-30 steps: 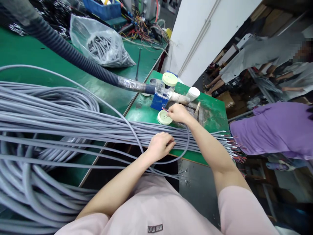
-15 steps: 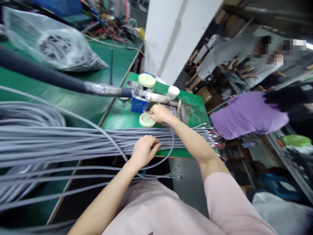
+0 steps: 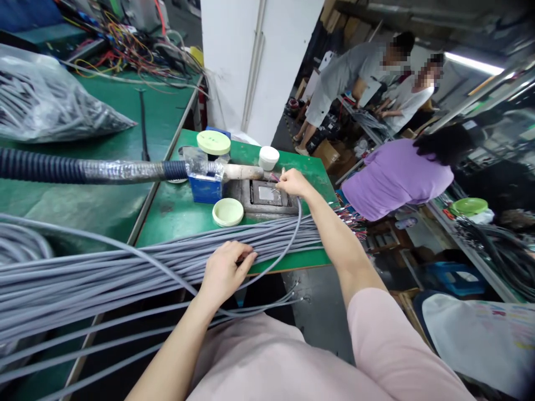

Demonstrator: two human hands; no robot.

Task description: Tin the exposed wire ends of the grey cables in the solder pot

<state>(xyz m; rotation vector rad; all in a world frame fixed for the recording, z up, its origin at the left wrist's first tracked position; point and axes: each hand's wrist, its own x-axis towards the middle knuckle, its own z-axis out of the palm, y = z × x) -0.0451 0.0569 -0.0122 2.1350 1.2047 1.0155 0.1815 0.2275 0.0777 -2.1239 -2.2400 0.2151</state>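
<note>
My right hand (image 3: 294, 184) is closed on the end of a grey cable (image 3: 298, 220). Thin stripped wires (image 3: 275, 177) stick out past its fingertips. They hang over a metal block with a shiny square, apparently a solder pot (image 3: 270, 195). From that hand the cable loops down towards my body. My left hand (image 3: 223, 270) rests on the near side of a thick bundle of grey cables (image 3: 163, 256), thumb and fingers apart. A shallow round tub (image 3: 228, 211) with pale contents stands between the bundle and the pot.
A ribbed hose (image 3: 45, 167) with a pale nozzle (image 3: 242, 171) reaches over the green table (image 3: 167, 214) beside a blue box (image 3: 206, 189). A white tub (image 3: 268, 158) stands behind the pot. A plastic bag (image 3: 58, 100) lies left. Several people are beyond, one in purple (image 3: 397, 172).
My right hand has carried the wire ends from the shallow tub rightwards to above the metal pot. My left hand stays on the bundle. The whole view has shifted.
</note>
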